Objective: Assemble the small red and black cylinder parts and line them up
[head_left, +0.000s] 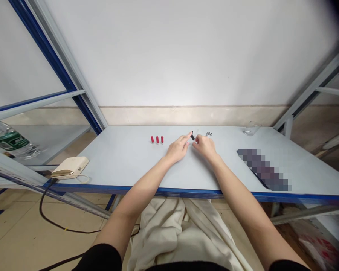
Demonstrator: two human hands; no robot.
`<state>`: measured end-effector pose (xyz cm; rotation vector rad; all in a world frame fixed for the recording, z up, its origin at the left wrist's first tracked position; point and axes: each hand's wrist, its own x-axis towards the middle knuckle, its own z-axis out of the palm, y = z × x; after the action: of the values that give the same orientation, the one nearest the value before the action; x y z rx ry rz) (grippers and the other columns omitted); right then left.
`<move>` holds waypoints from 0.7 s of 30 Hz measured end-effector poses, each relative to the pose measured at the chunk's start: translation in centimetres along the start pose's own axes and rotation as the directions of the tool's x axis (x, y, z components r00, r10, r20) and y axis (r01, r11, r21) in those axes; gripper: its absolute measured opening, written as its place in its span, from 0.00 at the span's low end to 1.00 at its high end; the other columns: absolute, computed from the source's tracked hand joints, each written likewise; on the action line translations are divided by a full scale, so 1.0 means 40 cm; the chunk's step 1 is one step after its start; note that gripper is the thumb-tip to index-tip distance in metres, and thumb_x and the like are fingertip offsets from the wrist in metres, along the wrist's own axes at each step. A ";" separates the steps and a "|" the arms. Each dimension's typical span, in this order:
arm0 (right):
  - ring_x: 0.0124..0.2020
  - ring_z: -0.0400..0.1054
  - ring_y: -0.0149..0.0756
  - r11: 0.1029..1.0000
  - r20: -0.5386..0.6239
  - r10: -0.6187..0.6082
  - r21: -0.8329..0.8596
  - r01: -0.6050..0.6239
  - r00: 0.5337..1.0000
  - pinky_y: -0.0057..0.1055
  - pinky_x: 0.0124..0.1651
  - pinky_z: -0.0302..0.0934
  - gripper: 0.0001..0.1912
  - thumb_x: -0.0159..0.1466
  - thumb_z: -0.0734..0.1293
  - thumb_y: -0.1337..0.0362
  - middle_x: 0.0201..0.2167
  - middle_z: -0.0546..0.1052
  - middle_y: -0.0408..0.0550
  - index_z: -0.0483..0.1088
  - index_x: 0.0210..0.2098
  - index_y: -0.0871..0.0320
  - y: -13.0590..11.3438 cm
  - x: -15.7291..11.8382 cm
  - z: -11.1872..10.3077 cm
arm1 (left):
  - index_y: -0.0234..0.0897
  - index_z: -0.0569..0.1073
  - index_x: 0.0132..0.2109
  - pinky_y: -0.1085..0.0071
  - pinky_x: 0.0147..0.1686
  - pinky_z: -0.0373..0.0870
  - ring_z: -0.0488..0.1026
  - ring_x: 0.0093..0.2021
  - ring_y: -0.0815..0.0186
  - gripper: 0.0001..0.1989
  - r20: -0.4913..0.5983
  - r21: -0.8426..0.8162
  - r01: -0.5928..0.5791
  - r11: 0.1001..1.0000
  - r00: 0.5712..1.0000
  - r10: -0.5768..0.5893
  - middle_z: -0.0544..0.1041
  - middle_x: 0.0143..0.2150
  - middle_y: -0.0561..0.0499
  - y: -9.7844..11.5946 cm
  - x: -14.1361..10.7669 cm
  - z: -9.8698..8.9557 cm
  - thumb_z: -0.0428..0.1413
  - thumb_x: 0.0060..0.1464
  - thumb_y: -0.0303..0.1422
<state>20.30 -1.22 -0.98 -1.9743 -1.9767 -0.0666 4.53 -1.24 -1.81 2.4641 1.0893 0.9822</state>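
And here come the short black sleeves (98,259), plain dark fabric, right at the bottom corners of the view! Below them, bare forearms (147,188), long and slim, narrowing down to a left hand (178,148) and a right hand (205,146). Dead centre, more black cloth (186,267) along the bottom edge, and above it a rumpled cream fleecy cloth (169,233), deep soft folds, worn or merely draped, too close to call!

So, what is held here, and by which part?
A small black piece, between left hand and right hand fingertips; the part gripped is too small to tell.
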 end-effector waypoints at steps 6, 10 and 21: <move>0.31 0.67 0.37 0.996 -0.017 0.006 0.093 -0.005 1.000 0.29 0.31 0.50 0.10 0.58 0.59 0.64 0.31 0.75 0.50 0.70 0.35 0.59 0.012 0.008 0.015 | 0.46 0.52 0.64 0.66 0.51 0.65 0.66 0.53 0.63 0.25 0.057 0.022 0.009 1.000 0.998 -0.010 0.65 0.57 0.49 -0.009 0.000 0.004 0.42 0.60 0.32; 0.29 0.65 0.34 0.971 -0.042 -0.096 0.217 0.103 0.995 0.27 0.31 0.51 0.10 0.58 0.60 0.63 0.28 0.75 0.49 0.70 0.34 0.59 0.016 0.011 0.031 | 0.41 0.63 0.58 0.68 0.45 0.67 0.71 0.43 0.65 0.19 -0.087 -0.021 0.047 0.999 0.995 -0.049 0.71 0.51 0.48 -0.012 0.006 0.001 0.44 0.59 0.33; 0.28 0.64 0.31 0.939 -0.045 -0.220 0.261 0.224 0.974 0.25 0.32 0.51 0.08 0.58 0.61 0.65 0.29 0.74 0.48 0.70 0.34 0.61 0.001 0.008 0.028 | 0.37 0.71 0.39 0.71 0.36 0.67 0.69 0.31 0.69 0.06 -0.189 -0.247 0.201 0.948 0.949 -0.251 0.76 0.39 0.50 -0.009 0.027 -0.012 0.51 0.54 0.30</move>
<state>20.13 -0.62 -1.94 -1.5759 -2.0697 0.1214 4.54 -0.22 -1.10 2.0343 1.2221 1.2480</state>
